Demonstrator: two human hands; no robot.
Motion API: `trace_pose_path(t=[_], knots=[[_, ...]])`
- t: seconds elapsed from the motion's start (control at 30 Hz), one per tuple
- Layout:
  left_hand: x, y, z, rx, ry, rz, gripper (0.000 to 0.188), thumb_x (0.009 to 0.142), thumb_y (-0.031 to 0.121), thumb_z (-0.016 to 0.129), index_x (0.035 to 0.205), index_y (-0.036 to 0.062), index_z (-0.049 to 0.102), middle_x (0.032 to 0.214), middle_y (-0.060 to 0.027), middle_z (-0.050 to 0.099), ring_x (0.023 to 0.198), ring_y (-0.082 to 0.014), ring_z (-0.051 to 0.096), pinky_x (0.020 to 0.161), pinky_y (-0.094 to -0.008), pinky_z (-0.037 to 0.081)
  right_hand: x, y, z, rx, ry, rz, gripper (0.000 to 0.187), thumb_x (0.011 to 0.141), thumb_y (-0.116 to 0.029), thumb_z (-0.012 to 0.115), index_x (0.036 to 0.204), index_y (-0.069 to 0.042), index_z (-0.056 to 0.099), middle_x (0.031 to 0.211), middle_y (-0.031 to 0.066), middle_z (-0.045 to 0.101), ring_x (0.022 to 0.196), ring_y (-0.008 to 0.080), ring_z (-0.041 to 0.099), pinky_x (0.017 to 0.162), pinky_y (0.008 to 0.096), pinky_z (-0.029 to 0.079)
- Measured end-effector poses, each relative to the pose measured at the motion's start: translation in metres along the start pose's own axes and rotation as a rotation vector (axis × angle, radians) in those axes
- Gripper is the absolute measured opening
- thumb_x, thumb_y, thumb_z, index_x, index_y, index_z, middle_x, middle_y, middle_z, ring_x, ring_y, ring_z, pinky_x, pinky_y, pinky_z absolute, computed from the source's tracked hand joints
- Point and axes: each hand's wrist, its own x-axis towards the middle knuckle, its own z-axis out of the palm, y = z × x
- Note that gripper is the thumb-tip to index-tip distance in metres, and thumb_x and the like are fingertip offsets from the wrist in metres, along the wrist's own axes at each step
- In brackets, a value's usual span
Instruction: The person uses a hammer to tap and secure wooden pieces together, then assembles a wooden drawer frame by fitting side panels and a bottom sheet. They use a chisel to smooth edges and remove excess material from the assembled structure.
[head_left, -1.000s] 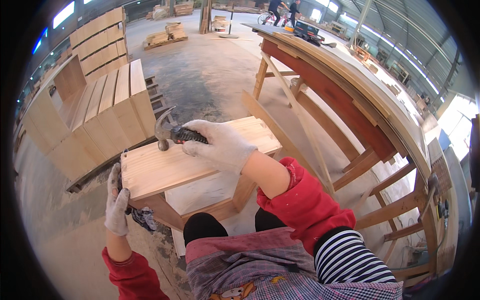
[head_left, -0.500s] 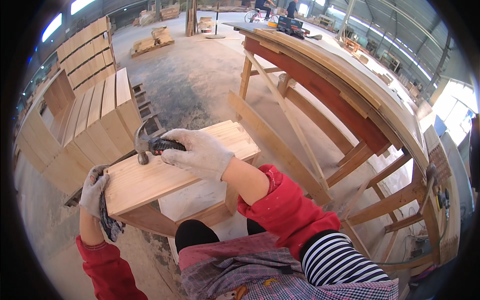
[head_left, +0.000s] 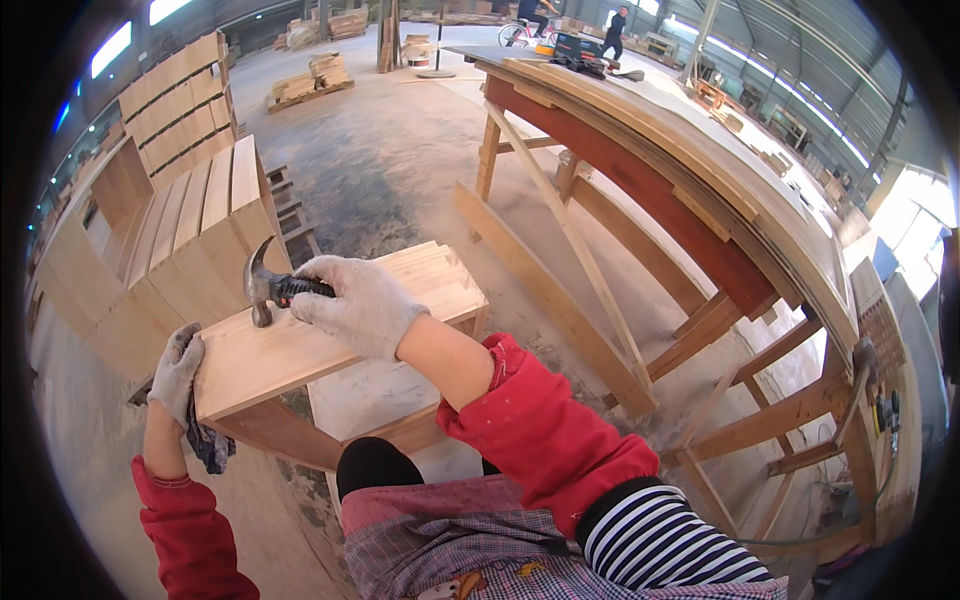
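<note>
A: Where is your hammer?
B: Your hammer (head_left: 259, 287) is at the far left corner of the top of your box (head_left: 275, 355), claw up. Whether the head touches the wood can't be told.
A: And what has hold of it?
B: Your right hand (head_left: 360, 300), gloved and wrapped round the black grip, above the middle of the box's top.
A: What about your left hand (head_left: 176, 375)?
B: It is against the box's left end, fingers close together and bent near the corner. Whether it grips the wood can't be told. A dark rag (head_left: 212, 447) hangs just below it; how it is held is unclear.
A: What lies around your box?
B: It stands right before your knees, with a pale panel (head_left: 365, 395) showing through its open middle. Beyond its left end you have a row of boxes (head_left: 205, 215) on a pallet (head_left: 293, 210). To its right stands your bench (head_left: 640, 165), a toolbox (head_left: 580, 48) near the far end of the tabletop.
</note>
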Motion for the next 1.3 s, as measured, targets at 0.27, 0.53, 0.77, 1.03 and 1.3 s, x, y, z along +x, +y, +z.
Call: trace_pose_path(t=[0.27, 0.53, 0.77, 1.03, 1.3], knots=[[-0.083, 0.014, 0.020, 0.068, -0.017, 0.052, 0.068, 0.091, 0.028, 0.065, 0.144, -0.0028, 0.036, 0.135, -0.0101, 0.050, 0.125, -0.0186, 0.046, 0.108, -0.0314, 0.034, -0.008, -0.015, 0.010, -0.003, 0.027, 0.090, 0.032, 0.091, -0.025, 0.063, 0.112, -0.003, 0.065, 0.073, 0.0010, 0.058, 0.057, 0.0058, 0.050, 0.051, 0.0226, 0.041], [-0.111, -0.010, 0.043, 0.521, 0.264, 0.266, 0.078, 0.078, 0.027, 0.076, 0.142, 0.0014, 0.039, 0.137, -0.0215, 0.046, 0.126, -0.0360, 0.048, 0.106, -0.0386, 0.040, -0.005, -0.043, 0.026, -0.003, 0.015, 0.258, 0.031, 0.089, -0.020, 0.066, 0.112, 0.000, 0.063, 0.080, 0.0014, 0.059, 0.066, 0.0064, 0.052, 0.058, 0.0221, 0.043], [-0.108, -0.018, 0.061, 0.592, 0.432, 0.277, 0.064, 0.080, 0.016, 0.068, 0.138, 0.0037, 0.044, 0.129, -0.0221, 0.052, 0.116, -0.0410, 0.052, 0.099, -0.0438, 0.045, -0.014, -0.076, 0.073, -0.021, -0.051, -0.024, 0.036, 0.089, -0.016, 0.066, 0.120, 0.000, 0.058, 0.096, 0.0032, 0.059, 0.080, 0.0107, 0.055, 0.074, 0.0250, 0.048], [-0.110, -0.013, 0.060, 0.580, 0.449, 0.251, 0.061, 0.080, 0.013, 0.067, 0.136, 0.0024, 0.046, 0.129, -0.0231, 0.052, 0.117, -0.0424, 0.052, 0.099, -0.0435, 0.045, 0.009, -0.072, 0.100, -0.207, -0.174, -0.152, 0.035, 0.087, -0.016, 0.065, 0.118, 0.000, 0.060, 0.095, 0.0161, 0.067, 0.081, 0.0175, 0.065, 0.077, 0.0306, 0.051], [-0.111, -0.014, 0.064, 0.584, 0.471, 0.238, 0.062, 0.080, 0.015, 0.067, 0.137, 0.0029, 0.046, 0.131, -0.0224, 0.052, 0.118, -0.0423, 0.051, 0.100, -0.0437, 0.043, 0.025, -0.055, 0.101, -0.381, -0.147, -0.221, 0.032, 0.088, -0.023, 0.063, 0.115, -0.007, 0.060, 0.088, 0.0202, 0.065, 0.079, 0.0364, 0.066, 0.072, 0.0383, 0.052]])
